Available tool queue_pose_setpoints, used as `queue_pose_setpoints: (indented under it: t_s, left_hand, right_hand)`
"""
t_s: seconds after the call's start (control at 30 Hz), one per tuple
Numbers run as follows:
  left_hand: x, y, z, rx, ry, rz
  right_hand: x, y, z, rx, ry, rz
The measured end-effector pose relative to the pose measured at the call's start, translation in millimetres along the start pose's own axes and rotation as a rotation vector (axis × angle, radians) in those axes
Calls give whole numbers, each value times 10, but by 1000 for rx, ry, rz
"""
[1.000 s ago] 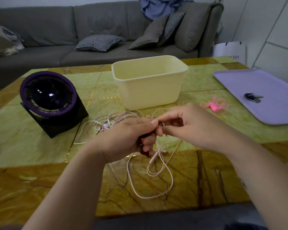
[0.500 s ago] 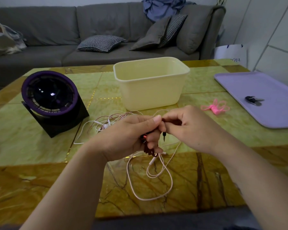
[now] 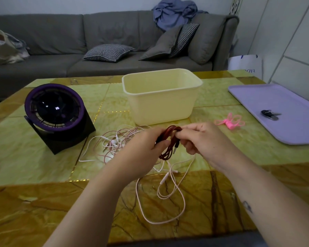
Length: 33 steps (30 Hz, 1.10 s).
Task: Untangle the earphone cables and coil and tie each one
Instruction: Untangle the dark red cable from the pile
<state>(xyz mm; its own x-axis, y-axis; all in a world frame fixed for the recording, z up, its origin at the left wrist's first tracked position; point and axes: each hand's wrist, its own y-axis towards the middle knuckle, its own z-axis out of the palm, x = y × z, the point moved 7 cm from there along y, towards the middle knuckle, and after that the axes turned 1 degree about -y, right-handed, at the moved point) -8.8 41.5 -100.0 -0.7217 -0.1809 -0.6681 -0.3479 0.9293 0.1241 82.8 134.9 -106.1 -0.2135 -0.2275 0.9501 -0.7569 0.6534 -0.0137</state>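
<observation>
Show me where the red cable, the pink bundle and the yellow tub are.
red cable point(image 3: 166, 153), head view, on its lower hanging loops
pink bundle point(image 3: 228, 123), head view, on its bunched middle
yellow tub point(image 3: 161, 106), head view, on its front wall

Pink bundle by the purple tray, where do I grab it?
Pinch the pink bundle at its thick middle, coming straight down from above. It lies flat on the table, and its thin loops stick out sideways, so they would likely flop if you grabbed them.

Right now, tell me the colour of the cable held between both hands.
The cable is dark red and braided; the head view shows it best.
</observation>
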Motion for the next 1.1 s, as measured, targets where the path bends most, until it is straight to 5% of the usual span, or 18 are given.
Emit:
queue_pose_setpoints:
  t_s: [0.3, 0.53, 0.67, 0.77, 0.97, 1.1]
  left_hand:
    - [-11, -10, 159, 53, -402, -109]
    - [43, -20, 119, 97, -227, -133]
    - [87, -68, 172, 229, -238, -152]
    - [58, -105, 184, 346, -291, -137]
    - [-11, -144, 189, 423, -263, -115]
    - [-68, -20, 184, 190, 61, -101]
  right_hand:
    - [-204, 16, 144, -42, 607, 227]
    - [-153, 18, 143, 91, 377, 190]
    - [-31, -5, 110, 251, 25, 0]
    - [40, -54, 151, 358, -5, -81]
    - [-11, -13, 124, 234, 112, -73]
    - [-103, 50, 68, 89, 168, -27]
